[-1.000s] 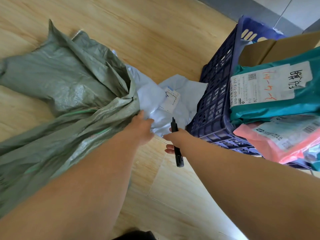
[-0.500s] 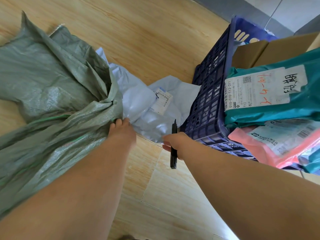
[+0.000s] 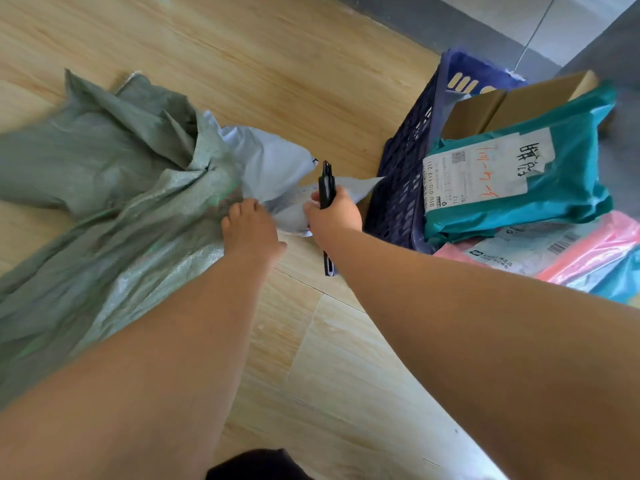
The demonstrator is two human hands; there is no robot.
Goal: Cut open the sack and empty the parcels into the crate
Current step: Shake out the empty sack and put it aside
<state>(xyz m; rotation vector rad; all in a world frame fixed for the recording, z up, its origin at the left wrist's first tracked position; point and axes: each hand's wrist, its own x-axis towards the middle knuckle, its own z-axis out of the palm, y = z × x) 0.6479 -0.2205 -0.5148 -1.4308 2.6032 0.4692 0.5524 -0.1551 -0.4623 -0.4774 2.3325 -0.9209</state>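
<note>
A crumpled grey-green woven sack (image 3: 104, 188) lies on the wooden floor at the left, its mouth open toward the middle. Pale grey-blue plastic parcels (image 3: 273, 161) stick out of that mouth. My left hand (image 3: 251, 230) grips the sack's edge at the opening, beside the parcels. My right hand (image 3: 334, 216) holds a black utility knife (image 3: 326, 183) upright, and its fingers also touch the near parcel. The dark blue plastic crate (image 3: 405, 181) stands at the right, holding a teal parcel (image 3: 568, 174), a pink parcel (image 3: 585, 251) and a cardboard box (image 3: 512, 105).
Bare wooden floor lies beyond the sack and in front of me. A grey skirting and tiled floor (image 3: 485, 26) run behind the crate. The crate's near side touches the parcels.
My right hand has moved forward onto the near parcel with the knife. My left hand stays on the sack's mouth, and the parcel's label is now hidden.
</note>
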